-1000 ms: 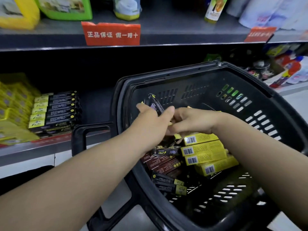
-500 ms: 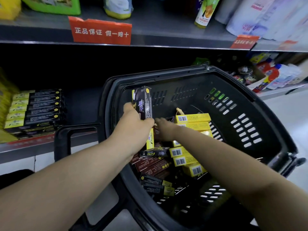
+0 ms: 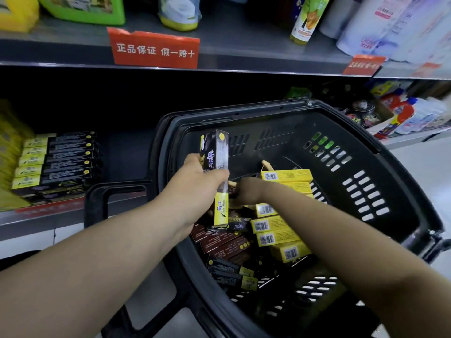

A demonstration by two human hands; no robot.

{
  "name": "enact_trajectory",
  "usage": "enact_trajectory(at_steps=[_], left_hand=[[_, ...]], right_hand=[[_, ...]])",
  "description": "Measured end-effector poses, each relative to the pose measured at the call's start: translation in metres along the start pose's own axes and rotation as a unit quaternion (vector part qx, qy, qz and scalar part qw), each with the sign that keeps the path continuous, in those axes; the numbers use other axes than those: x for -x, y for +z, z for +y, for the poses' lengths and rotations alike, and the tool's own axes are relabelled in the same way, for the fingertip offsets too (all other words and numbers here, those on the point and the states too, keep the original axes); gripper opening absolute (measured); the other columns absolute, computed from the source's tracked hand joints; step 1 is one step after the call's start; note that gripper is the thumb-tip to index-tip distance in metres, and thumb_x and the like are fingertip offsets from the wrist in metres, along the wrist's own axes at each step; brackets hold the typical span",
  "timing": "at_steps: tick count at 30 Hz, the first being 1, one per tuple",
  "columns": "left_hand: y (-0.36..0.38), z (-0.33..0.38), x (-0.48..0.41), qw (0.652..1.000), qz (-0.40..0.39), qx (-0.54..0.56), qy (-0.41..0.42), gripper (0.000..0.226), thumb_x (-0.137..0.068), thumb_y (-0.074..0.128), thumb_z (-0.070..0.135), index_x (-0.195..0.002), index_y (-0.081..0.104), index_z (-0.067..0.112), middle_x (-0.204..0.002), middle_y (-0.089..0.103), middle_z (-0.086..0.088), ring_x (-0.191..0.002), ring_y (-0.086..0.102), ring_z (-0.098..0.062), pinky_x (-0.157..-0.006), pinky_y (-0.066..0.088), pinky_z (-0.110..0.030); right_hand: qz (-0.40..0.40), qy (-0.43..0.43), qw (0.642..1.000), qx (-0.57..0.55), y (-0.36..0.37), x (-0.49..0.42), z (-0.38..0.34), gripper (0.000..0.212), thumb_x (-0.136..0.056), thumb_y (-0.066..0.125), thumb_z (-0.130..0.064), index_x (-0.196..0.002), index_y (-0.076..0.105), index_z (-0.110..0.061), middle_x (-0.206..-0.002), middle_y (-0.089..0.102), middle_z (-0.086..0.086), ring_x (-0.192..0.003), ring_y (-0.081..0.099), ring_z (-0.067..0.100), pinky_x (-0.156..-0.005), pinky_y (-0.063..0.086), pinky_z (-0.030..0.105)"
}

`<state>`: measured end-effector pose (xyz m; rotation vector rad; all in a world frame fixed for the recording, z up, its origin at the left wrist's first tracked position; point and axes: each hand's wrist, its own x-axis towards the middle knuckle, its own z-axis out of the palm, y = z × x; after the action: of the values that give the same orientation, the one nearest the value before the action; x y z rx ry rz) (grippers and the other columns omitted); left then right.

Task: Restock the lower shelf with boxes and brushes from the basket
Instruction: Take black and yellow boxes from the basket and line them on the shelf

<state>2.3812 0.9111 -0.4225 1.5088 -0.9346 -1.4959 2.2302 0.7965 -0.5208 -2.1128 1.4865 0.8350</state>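
On the grey metal lower shelf (image 3: 61, 222), far left of the fingers, lies a stack of flat black-and-yellow cardboard boxes (image 3: 61, 164). Right of it, the left hand (image 3: 197, 176) grips a long black-and-yellow cardboard box (image 3: 214, 152) around its middle. The thumb lies on the near face and the fingers are wrapped behind. The box stands nearly upright, with its black end above the fingers and its yellow end below them, over the load in the black plastic shopping basket (image 3: 366, 132). Dark brown boxes (image 3: 219, 242) lie just under that yellow end. Just right of the held box, the right hand (image 3: 249, 191) reaches down among the yellow barcoded boxes (image 3: 275, 225). Its fingertips are hidden behind the held box, so I cannot tell whether they grasp anything. A tan handle (image 3: 265, 165) pokes up beyond them.

A second ago the held box was tilted and barely cleared the left fingers, and the right hand was level with the left hand. Now the box stands tall and the right hand is lower.
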Motion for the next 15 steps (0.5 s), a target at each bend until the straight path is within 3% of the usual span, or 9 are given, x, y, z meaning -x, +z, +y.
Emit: enact_trajectory(at_steps=[1, 3, 6, 9, 11, 13, 15], left_hand=[[-0.001, 0.001, 0.000, 1.000, 0.000, 0.010, -0.006, 0.017, -0.091, 0.056, 0.023, -0.102, 0.045, 0.029, -0.110, 0.063, -0.008, -0.102, 0.060, -0.021, -0.081, 0.049, -0.033], [-0.002, 0.001, -0.001, 0.999, 0.005, 0.036, -0.019, 0.013, -0.090, 0.056, 0.024, -0.101, 0.048, 0.025, -0.111, 0.063, -0.008, -0.104, 0.059, -0.022, -0.084, 0.049, -0.034], [-0.004, 0.003, -0.001, 0.996, 0.016, 0.087, -0.031, 0.008, -0.092, 0.055, 0.022, -0.098, 0.050, 0.023, -0.109, 0.063, -0.008, -0.106, 0.059, -0.024, -0.095, 0.047, -0.041], [-0.003, 0.003, -0.001, 0.993, 0.021, 0.112, -0.030, 0.033, -0.091, 0.055, 0.023, -0.122, 0.047, 0.013, -0.118, 0.060, -0.010, -0.110, 0.058, -0.026, -0.101, 0.043, -0.046], [-0.003, 0.004, 0.000, 0.992, 0.021, 0.121, -0.030, 0.041, -0.092, 0.055, 0.023, -0.128, 0.042, 0.011, -0.119, 0.059, -0.010, -0.110, 0.058, -0.026, -0.101, 0.043, -0.046], [-0.003, 0.004, 0.000, 0.990, 0.017, 0.136, -0.025, 0.032, -0.093, 0.054, 0.021, -0.122, 0.045, 0.011, -0.113, 0.063, -0.011, -0.104, 0.062, -0.025, -0.097, 0.047, -0.046], [-0.002, 0.005, 0.002, 0.989, 0.012, 0.149, -0.022, 0.024, -0.093, 0.053, 0.019, -0.115, 0.047, 0.013, -0.110, 0.065, -0.012, -0.099, 0.065, -0.025, -0.093, 0.050, -0.046]], right_hand=[[-0.024, 0.009, 0.995, -0.096, -0.009, 0.010, 0.006, 0.031, -0.090, 0.057, -0.036, -0.096, 0.060, -0.006, -0.082, 0.060, 0.007, -0.078, 0.058, 0.023, -0.068, 0.044, 0.028], [-0.068, 0.019, 0.948, -0.310, -0.024, 0.036, 0.017, 0.028, -0.091, 0.058, -0.034, -0.096, 0.059, -0.007, -0.076, 0.066, 0.007, -0.066, 0.064, 0.018, -0.064, 0.050, 0.027], [-0.141, -0.059, 0.865, -0.478, -0.038, 0.076, 0.035, 0.024, -0.089, 0.055, -0.033, -0.093, 0.059, -0.010, -0.080, 0.074, 0.007, -0.072, 0.071, 0.017, -0.071, 0.056, 0.026], [-0.213, -0.161, 0.818, -0.510, -0.041, 0.103, 0.043, 0.015, -0.088, 0.057, -0.027, -0.098, 0.057, -0.015, -0.102, 0.072, 0.014, -0.093, 0.069, 0.024, -0.092, 0.052, 0.035], [-0.227, -0.193, 0.823, -0.484, -0.041, 0.112, 0.039, 0.022, -0.087, 0.054, -0.021, -0.109, 0.056, -0.016, -0.111, 0.068, 0.017, -0.106, 0.064, 0.031, -0.102, 0.044, 0.040], [-0.221, -0.210, 0.828, -0.470, -0.042, 0.116, 0.031, 0.035, -0.085, 0.052, -0.020, -0.120, 0.052, -0.014, -0.120, 0.063, 0.021, -0.114, 0.058, 0.036, -0.105, 0.042, 0.041], [-0.205, -0.227, 0.825, -0.475, -0.044, 0.118, 0.020, 0.039, -0.084, 0.053, -0.019, -0.123, 0.050, -0.012, -0.118, 0.063, 0.016, -0.106, 0.064, 0.028, -0.096, 0.049, 0.032]])
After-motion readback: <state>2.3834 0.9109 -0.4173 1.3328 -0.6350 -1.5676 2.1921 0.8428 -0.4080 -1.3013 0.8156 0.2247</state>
